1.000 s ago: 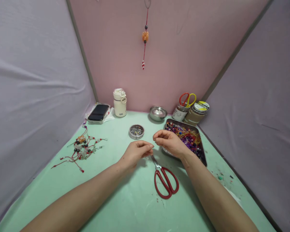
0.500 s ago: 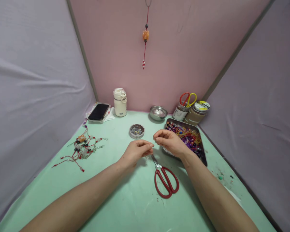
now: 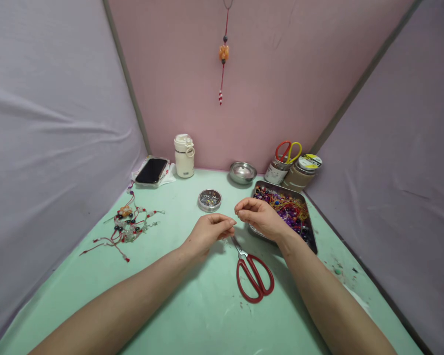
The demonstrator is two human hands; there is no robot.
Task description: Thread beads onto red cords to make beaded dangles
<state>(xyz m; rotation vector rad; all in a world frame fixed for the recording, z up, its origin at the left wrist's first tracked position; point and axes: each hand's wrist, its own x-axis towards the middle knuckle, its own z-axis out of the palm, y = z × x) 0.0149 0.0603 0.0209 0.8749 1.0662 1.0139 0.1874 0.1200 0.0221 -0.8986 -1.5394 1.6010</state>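
Above the middle of the green tabletop, my left hand [image 3: 211, 231] is closed in a pinch, thumb against fingers. What it pinches is too small to make out. Just to its right, a short gap away, my right hand [image 3: 261, 217] is pinched too, and I cannot tell what lies between its fingertips. Below them red-handled scissors [image 3: 250, 276] lie on the table, blade tips partly behind my left hand. Beyond my hands sits a small round clear case [image 3: 209, 200] of tiny shiny pieces. Partly behind my right hand is a metal tray [image 3: 313, 236] full of beads and cords.
At left lies a pile of beaded red cords [image 3: 128, 227]. Along the back stand a phone [image 3: 152, 171], a cream bottle [image 3: 185, 157], a steel bowl [image 3: 243, 173], a tin with scissors [image 3: 277, 171] and a lidded jar [image 3: 302, 172]. A beaded pendant [image 3: 224, 53] hangs on the pink wall.
Both hands hold nearly the same pinched pose and place. The whole view has shifted very slightly; nothing on the table has visibly moved.
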